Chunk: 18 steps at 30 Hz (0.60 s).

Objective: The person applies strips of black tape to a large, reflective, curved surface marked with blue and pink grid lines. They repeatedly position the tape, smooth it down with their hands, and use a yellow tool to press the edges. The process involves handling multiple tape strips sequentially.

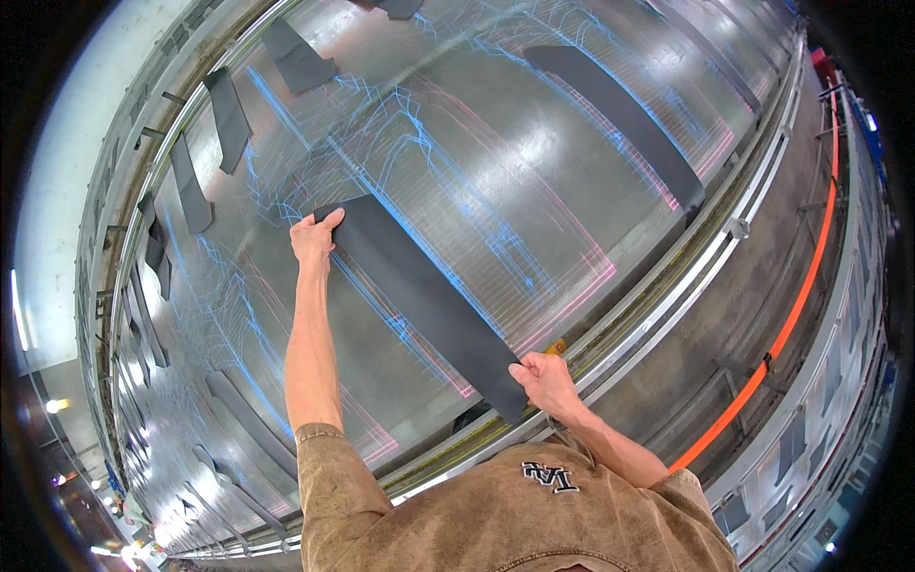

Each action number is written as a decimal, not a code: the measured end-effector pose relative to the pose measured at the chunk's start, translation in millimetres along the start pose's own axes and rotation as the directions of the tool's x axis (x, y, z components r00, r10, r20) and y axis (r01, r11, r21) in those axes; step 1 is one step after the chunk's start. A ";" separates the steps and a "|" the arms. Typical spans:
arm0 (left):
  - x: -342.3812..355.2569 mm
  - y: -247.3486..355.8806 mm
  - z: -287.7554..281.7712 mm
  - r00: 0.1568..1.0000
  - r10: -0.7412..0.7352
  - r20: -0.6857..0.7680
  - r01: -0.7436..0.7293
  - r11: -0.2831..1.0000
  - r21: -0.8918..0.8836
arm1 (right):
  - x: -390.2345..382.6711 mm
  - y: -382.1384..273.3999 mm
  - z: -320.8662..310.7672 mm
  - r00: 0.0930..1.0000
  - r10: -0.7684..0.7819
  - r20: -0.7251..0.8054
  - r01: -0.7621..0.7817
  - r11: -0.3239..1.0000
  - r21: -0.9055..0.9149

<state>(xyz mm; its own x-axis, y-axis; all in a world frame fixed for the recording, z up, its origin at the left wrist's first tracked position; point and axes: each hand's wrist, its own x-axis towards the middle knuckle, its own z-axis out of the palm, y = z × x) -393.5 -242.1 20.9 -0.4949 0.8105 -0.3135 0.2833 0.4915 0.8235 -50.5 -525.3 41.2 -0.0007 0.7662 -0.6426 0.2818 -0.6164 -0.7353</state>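
Stretched between my two hands is a long dark grey strip of sheet material (419,296), lying at a slant over the metal table. My left hand (316,235) pinches its far left corner, thumb on top. At the near end, my right hand (548,384) grips the right edge close to the table's rim, with the fingers closed. The strip's near end reaches past the table edge. Beneath and around it, the grey metal table (562,181) carries blue and pink drawn lines; one band of blue lines runs along the strip's right side.
Another dark strip (629,124) lies at the far right. Shorter dark pieces (227,119) are spread along the far left edge, and a further strip (250,419) lies at my left. Metal rails (667,296) border the near side. An orange hose or cable (762,372) runs beyond them.
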 end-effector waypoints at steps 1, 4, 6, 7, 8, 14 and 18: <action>0.3 -1.1 0.5 1.000 0.003 -0.006 -0.003 1.000 -0.008 | 0.4 -0.2 0.1 1.000 0.004 0.000 -0.004 1.000 0.004; 3.4 -2.5 1.7 1.000 -0.008 -0.028 0.008 1.000 0.011 | 0.9 -0.8 -0.4 1.000 0.012 -0.002 -0.012 1.000 0.006; 5.7 -3.7 1.7 1.000 -0.010 -0.029 0.011 1.000 0.022 | 0.5 -2.6 -0.2 1.000 0.012 -0.010 -0.012 1.000 -0.004; 6.6 -4.5 1.7 1.000 -0.005 -0.022 0.005 1.000 0.019 | 0.3 -3.1 -0.4 1.000 -0.005 -0.019 0.005 1.000 -0.012; 7.8 -4.8 1.9 1.000 0.001 -0.013 -0.001 1.000 0.017 | 0.6 -3.9 -0.7 0.999 -0.022 -0.030 0.021 1.000 -0.020; 2.1 -5.2 3.6 0.999 0.034 -0.024 -0.033 0.999 0.035 | -0.7 -8.7 -2.8 0.999 0.036 -0.031 -0.039 0.996 -0.081; 2.9 -2.9 3.9 0.998 0.045 -0.038 -0.043 0.998 0.052 | -0.3 -6.1 -2.3 0.997 0.053 -0.052 -0.056 0.997 -0.059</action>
<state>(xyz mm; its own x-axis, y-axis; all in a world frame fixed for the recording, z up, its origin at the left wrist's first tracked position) -392.5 -240.0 15.7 -0.5124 0.8192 -0.2578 0.3469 0.4720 0.8105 -50.0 -521.3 46.3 0.0638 0.7408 -0.6687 0.3374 -0.6466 -0.6842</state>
